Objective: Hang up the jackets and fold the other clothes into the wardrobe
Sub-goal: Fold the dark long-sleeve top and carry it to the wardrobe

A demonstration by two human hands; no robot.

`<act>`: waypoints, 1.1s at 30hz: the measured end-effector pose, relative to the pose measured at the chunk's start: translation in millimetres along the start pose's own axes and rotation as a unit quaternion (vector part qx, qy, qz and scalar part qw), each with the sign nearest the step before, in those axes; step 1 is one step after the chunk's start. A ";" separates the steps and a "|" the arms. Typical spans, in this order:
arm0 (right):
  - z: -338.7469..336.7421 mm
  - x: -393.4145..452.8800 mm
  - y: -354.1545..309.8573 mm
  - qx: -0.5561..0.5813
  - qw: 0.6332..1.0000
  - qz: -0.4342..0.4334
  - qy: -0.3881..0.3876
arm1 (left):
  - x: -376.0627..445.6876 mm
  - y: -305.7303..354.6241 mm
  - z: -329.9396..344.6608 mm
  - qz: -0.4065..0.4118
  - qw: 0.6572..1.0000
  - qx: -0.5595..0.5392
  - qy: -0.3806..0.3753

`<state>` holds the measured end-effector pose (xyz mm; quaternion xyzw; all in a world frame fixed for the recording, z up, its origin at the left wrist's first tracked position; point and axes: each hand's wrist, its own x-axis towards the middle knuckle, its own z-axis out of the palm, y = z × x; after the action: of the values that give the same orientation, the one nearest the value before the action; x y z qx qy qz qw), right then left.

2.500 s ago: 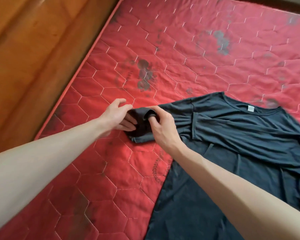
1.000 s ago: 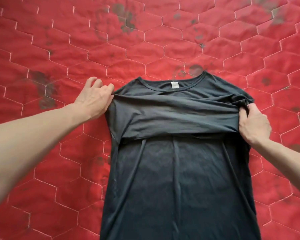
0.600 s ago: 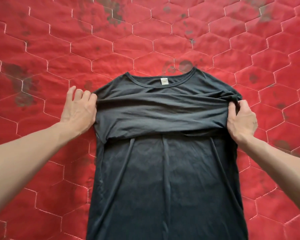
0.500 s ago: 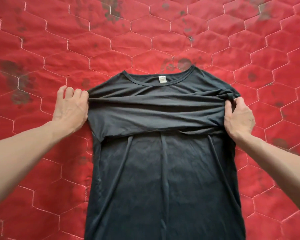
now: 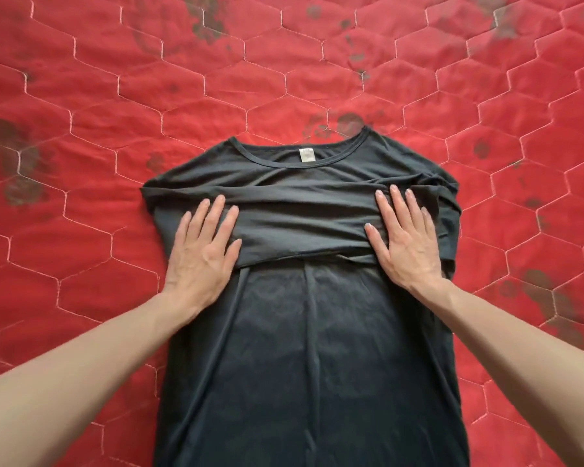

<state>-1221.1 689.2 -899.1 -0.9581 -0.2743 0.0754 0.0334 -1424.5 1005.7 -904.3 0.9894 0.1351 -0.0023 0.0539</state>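
We see a dark charcoal shirt (image 5: 304, 348) with a small white neck label (image 5: 307, 155), on a red mattress (image 5: 115, 96) quilted in pale hexagons with dark smudges.

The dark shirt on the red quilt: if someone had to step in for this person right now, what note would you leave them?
Left hand: open, flat on the dark shirt, pressing the left end of the folded-in sleeves.
Right hand: open, flat on the right end of the same band.
The shirt lies spread on the red quilt, neck and white label at the far end, hem toward the person.
Done: both sleeves folded across the chest.
Left: smooth it, fold the body up, put it in the wardrobe, which is not in view. No jackets or other clothes show here.
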 end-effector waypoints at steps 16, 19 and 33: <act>-3.3 -78.6 -78.9 -0.003 0.979 -0.189 0.079 | -113.5 62.4 14.2 0.044 0.998 -0.047 0.016; 14.0 -128.9 -100.0 0.009 0.976 -0.215 0.043 | -162.1 89.7 25.4 0.054 0.998 -0.038 -0.015; 26.1 -240.1 2.2 0.014 0.997 0.051 -0.049 | -249.4 70.7 17.8 -0.138 0.988 0.008 -0.066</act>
<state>-1425.5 560.6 -894.8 -0.9656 -0.2249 0.1276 0.0292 -1645.7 869.5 -909.8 0.9594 0.2663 -0.0757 0.0538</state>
